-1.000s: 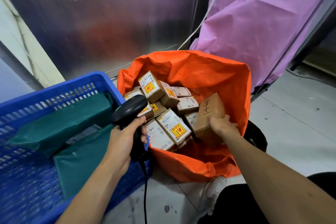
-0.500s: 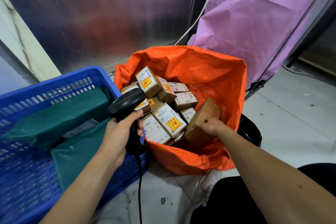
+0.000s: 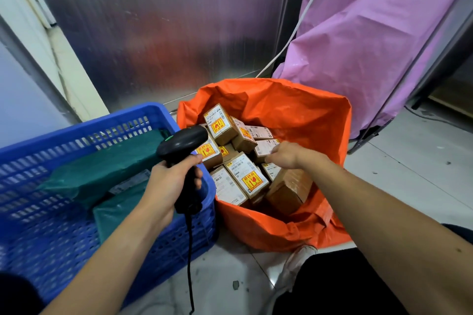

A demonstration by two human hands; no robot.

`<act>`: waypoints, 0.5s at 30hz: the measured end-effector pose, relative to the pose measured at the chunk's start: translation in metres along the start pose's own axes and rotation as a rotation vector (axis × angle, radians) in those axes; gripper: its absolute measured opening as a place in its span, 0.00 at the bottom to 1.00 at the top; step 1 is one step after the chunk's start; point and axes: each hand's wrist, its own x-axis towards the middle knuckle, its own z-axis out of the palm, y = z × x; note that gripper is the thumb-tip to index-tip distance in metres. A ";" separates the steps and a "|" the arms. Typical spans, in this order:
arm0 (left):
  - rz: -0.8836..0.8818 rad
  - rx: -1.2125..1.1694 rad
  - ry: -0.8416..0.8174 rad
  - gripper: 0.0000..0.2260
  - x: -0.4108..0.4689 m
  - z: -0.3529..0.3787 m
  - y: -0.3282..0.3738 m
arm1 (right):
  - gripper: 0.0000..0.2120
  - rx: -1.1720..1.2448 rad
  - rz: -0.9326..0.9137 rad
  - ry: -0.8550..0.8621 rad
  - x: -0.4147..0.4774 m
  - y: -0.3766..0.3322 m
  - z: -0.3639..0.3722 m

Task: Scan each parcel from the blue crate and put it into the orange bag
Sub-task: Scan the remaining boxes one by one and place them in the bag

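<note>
1. Head cam is looking down at a blue crate (image 3: 76,133) on the left & an orange bag (image 3: 294,110) just right of it, both sitting on the tiled floor (image 3: 409,174).
2. The left hand (image 3: 169,181) is gripping the handle of a black scanner (image 3: 183,142), fingers wrapped tight round it. The scanner head is sitting above the crate's right rim, in front of the bag's left edge, w/ its black cord (image 3: 190,263) hanging down toward the floor.
3. The right hand (image 3: 282,155) is hovering over the bag's contents, well apart from the left hand. Its fingers are looking loosely bent & blurry, w/ nothing visible in them.
4. A plain brown box (image 3: 289,189) is lying tilted inside the bag, near-right side, just under the right wrist, leaning against other boxes.
5. The bag is holding a pile of small labelled boxes (image 3: 247,174), several w/ yellow-red stickers, facing diff. ways.
6. Two green parcels (image 3: 102,169) are lying in the crate, one nearer the person than the other. A grey label (image 3: 130,181) is showing btw them, text unreadable.
7. A purple sheet (image 3: 358,46) is hanging behind the bag at right, & a white shoe (image 3: 294,263) is showing just below the bag.
</note>
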 end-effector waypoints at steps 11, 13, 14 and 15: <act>0.118 -0.053 0.007 0.04 -0.038 -0.059 0.073 | 0.13 -0.068 -0.385 0.200 -0.081 -0.072 -0.061; 0.142 -0.033 0.038 0.03 -0.045 -0.070 0.079 | 0.12 -0.047 -0.417 0.219 -0.084 -0.085 -0.063; 0.157 -0.021 0.054 0.03 -0.046 -0.075 0.081 | 0.13 -0.059 -0.436 0.255 -0.085 -0.091 -0.065; 0.168 -0.011 0.070 0.03 -0.047 -0.079 0.083 | 0.14 -0.077 -0.463 0.297 -0.086 -0.097 -0.067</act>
